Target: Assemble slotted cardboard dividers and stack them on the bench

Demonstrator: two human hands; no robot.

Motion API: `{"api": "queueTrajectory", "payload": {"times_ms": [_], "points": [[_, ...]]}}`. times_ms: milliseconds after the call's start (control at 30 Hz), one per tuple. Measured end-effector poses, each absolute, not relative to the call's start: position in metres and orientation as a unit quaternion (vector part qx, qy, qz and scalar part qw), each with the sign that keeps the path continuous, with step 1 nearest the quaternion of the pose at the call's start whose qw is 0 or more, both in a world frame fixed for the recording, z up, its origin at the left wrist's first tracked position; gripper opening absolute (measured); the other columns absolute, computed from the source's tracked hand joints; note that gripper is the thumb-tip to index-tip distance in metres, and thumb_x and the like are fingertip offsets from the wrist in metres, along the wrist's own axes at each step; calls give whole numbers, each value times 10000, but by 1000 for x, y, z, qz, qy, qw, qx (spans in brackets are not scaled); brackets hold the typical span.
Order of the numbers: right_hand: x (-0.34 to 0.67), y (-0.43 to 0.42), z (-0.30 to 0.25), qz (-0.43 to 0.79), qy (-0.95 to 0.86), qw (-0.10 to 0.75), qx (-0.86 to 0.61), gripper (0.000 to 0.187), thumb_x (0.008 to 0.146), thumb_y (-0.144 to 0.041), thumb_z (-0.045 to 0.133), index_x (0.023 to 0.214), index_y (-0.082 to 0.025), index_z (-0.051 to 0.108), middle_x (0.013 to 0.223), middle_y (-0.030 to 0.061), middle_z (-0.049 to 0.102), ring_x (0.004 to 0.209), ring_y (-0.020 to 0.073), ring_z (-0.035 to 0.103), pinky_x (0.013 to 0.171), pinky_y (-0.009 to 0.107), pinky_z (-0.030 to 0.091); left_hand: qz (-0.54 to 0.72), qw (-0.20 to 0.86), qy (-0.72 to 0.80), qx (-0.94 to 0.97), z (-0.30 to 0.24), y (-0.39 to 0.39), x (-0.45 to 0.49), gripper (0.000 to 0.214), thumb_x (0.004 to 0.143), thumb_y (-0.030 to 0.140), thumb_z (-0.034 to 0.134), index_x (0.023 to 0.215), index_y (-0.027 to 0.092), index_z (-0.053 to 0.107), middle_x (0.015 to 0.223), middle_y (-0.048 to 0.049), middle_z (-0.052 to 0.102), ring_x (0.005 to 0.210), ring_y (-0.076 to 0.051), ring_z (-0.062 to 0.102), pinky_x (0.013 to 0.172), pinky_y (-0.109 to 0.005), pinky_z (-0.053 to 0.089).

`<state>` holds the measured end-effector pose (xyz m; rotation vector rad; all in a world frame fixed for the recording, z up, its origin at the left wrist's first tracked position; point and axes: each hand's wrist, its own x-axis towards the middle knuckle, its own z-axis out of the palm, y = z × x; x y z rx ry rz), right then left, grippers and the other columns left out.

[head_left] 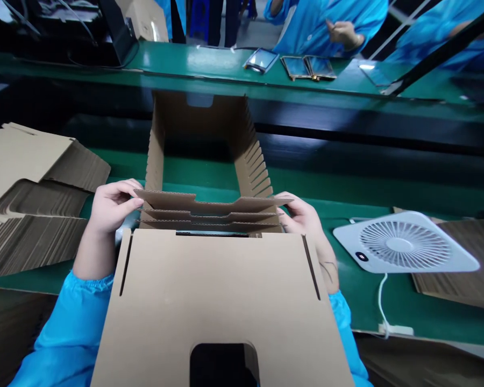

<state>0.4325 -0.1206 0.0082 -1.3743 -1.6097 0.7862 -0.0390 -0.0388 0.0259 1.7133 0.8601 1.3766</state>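
Note:
A cardboard divider (213,203) with a notched top edge stands across a slotted cardboard frame (156,145). My left hand (115,207) pinches its left end between thumb and fingers. At the other end my right hand (300,215) grips the divider, with part of the fingers hidden behind it. Two more dividers sit just behind it, nearer to me, in the frame. Closest to me a large cardboard panel (221,290) with a dark cut-out and two slits covers the front. The frame's right wall shows a row of open slots.
Flat cardboard pieces (32,156) are stacked at left. A white fan (403,244) rests over more cardboard (468,258) at right, its cable hanging forward. Beyond a raised green ledge (165,59) with several small screens (261,60), people in blue sleeves stand.

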Motion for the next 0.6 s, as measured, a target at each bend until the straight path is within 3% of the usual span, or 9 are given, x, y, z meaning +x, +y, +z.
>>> {"api": "queueTrajectory", "payload": {"times_ms": [200, 433, 600], "points": [[439, -117, 5, 326, -661, 461, -494, 197, 1057, -458, 836, 985, -276, 823, 1072, 62, 766, 1001, 281, 727, 917, 430, 587, 440, 417, 408, 683, 31, -41, -44, 410, 845, 554, 1009, 852, 203, 797, 897, -87, 804, 846, -236, 754, 779, -359, 630], [449, -112, -1, 381, -675, 398, -491, 302, 1011, -553, 890, 1000, -253, 850, 1126, 80, 789, 1066, 302, 734, 932, 427, 585, 368, 443, 420, 702, 33, -41, -46, 240, 846, 350, 973, 828, 205, 783, 892, -57, 796, 853, -220, 739, 783, -324, 594], [442, -108, -2, 421, -618, 528, -402, 390, 908, -624, 931, 961, -252, 828, 1034, 87, 738, 931, 265, 700, 822, 394, 577, 472, 500, 339, 642, 23, -38, -37, 293, 838, 446, 984, 941, 208, 849, 1011, -90, 770, 914, -231, 720, 802, -333, 583]]}}
